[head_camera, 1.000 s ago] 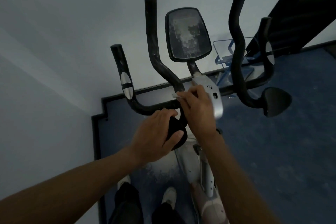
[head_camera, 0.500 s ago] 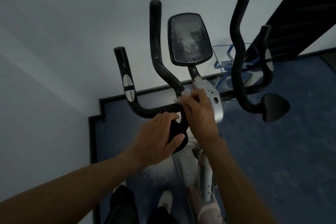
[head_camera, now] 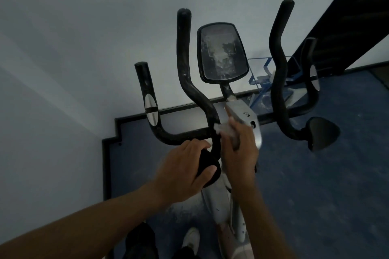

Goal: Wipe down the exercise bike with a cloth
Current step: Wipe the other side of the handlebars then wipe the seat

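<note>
The exercise bike's black handlebars (head_camera: 185,65) rise in front of me, with a dusty console screen (head_camera: 222,52) between them on a silver stem (head_camera: 248,120). My left hand (head_camera: 185,170) grips the black elbow pad (head_camera: 207,164) at the bar's near end. My right hand (head_camera: 240,153) holds a small white cloth (head_camera: 223,129) pressed against the bar where it meets the stem. Only a bit of the cloth shows past my fingers.
A second black pad (head_camera: 322,132) sticks out at the right. A blue wire rack (head_camera: 263,78) stands behind the bike by the white wall (head_camera: 84,48). Dark blue floor (head_camera: 326,195) spreads to the right; a dark sloping panel (head_camera: 347,19) fills the upper right. My shoe (head_camera: 190,237) is below.
The view has tilted so the bike sits lower in frame. My right hand has slid the cloth slightly up along the bar toward the stem. The left hand keeps its hold.
</note>
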